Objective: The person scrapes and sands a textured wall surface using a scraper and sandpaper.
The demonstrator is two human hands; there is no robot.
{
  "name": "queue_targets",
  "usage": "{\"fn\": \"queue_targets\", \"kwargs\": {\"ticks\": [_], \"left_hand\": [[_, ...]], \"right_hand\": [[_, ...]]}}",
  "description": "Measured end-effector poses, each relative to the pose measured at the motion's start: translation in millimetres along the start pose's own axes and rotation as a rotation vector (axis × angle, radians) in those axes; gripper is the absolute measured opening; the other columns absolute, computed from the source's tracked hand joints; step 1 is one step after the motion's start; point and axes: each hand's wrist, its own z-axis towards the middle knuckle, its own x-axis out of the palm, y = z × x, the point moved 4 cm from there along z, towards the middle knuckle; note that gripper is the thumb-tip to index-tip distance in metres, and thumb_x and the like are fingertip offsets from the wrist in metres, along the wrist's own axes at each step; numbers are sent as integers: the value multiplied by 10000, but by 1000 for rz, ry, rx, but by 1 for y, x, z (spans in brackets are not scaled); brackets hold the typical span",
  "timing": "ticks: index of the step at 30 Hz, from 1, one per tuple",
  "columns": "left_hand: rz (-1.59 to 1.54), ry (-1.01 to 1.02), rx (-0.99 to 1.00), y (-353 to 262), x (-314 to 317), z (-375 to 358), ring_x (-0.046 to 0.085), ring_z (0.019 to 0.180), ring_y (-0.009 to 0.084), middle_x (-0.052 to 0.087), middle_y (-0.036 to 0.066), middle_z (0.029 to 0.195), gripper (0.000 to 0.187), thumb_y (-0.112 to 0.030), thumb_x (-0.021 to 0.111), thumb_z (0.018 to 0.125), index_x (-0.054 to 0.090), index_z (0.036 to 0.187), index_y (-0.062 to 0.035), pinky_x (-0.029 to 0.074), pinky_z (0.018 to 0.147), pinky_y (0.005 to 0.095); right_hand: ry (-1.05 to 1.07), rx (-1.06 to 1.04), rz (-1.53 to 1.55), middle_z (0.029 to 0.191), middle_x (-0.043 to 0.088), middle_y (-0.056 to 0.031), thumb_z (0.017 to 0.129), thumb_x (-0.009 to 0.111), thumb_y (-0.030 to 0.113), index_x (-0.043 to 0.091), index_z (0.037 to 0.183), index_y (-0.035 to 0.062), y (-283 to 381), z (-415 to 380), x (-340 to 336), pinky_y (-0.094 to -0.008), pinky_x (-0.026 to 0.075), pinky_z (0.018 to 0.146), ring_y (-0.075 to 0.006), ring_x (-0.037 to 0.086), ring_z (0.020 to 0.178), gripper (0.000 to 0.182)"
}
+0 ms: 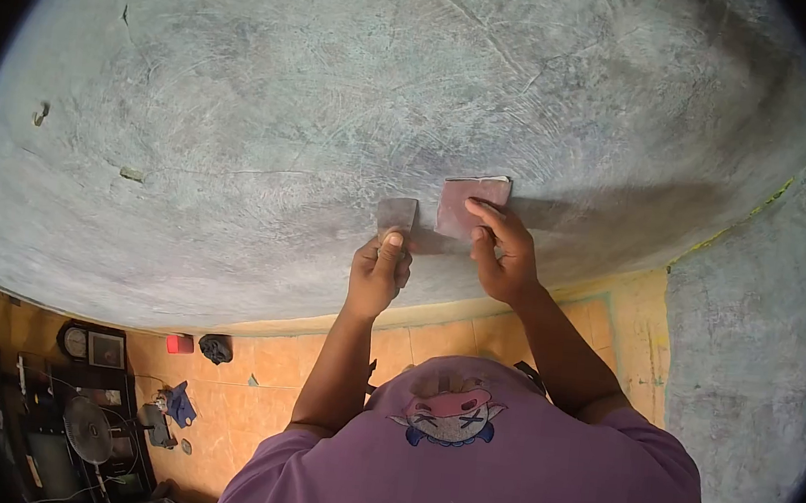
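Note:
In front of me is a grey, patchy plastered wall (271,115). My left hand (378,273) is closed round a scraper (397,214), its thumb lying on the dark flat blade, which points up at the wall. To the right, a folded piece of reddish-brown sandpaper (460,207) with a pale layered upper edge overlaps the wall surface. My right hand (510,259) grips it at its right side, with the index finger and thumb on its near face. A narrow gap separates the scraper from the sandpaper.
Orange floor tiles (246,405) lie below. A standing fan (88,430) and dark shelving (112,399) are at lower left, near a red box (179,344) and a dark bundle (215,348). A second wall section (747,377) meets this one at right.

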Motion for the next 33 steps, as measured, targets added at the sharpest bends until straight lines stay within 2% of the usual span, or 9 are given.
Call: {"fn": "queue_targets", "kwargs": {"ticks": [5,7,11,15,21,23,24,26,33], "left_hand": [[-45,40,-21,0,1,-1,426,510,85,444,-1,637,402,-431,481,999,571,908,-50,333,455,219],[-45,48,-21,1,2,0,424,507,85,443,-2,634,405,-433,481,998,571,906,-49,332,452,220],[-47,37,-9,4,0,1,416,486,86,438,-9,623,410,-439,483,996,571,898,-50,324,432,223],[-18,6,-6,4,0,1,415,475,87,436,-13,618,408,-437,485,996,571,892,-52,320,422,224],[-73,38,-10,6,2,1,416,479,84,435,-13,618,394,-432,487,996,572,908,-57,316,425,223],[-75,22,-15,3,3,0,412,479,81,433,-14,617,392,-433,485,997,569,914,-59,311,425,222],[-79,17,-13,2,4,-1,412,479,81,433,-14,617,392,-433,485,997,569,914,-59,311,425,222],[-120,7,9,1,7,0,307,465,36,366,-60,576,343,-384,506,1000,573,899,-63,255,414,209],[-137,22,6,2,8,-1,295,465,34,365,-62,579,330,-370,508,1001,573,898,-64,246,412,210]], "right_hand": [[-49,-23,-40,936,616,-67,902,546,12,632,1212,40,20,23,-13,-236,427,609,-100,503,679,323],[-125,-99,68,925,615,-65,903,549,12,634,1211,44,29,32,-15,-232,426,609,-96,503,680,322],[-45,-77,-64,907,606,-66,892,545,1,639,1198,42,7,8,-5,-238,426,610,-103,498,672,323],[-19,-15,-5,842,570,-52,887,547,0,639,1191,35,-4,1,-1,-253,424,620,-111,486,662,319],[-113,-60,60,983,619,-65,906,533,6,624,1218,34,26,29,-18,-234,442,637,-93,533,725,326],[-106,17,134,1014,627,-81,907,531,9,623,1217,34,22,26,-16,-233,444,636,-94,537,726,325],[-100,15,135,1014,627,-81,907,531,9,623,1217,34,17,20,-15,-233,444,636,-94,537,726,325],[-14,-8,-33,1008,626,-86,903,531,6,620,1223,37,5,7,-7,-236,447,633,-98,542,728,333],[-26,22,6,983,636,-83,897,539,4,636,1207,46,16,22,-13,-235,451,639,-113,547,723,328]]}}
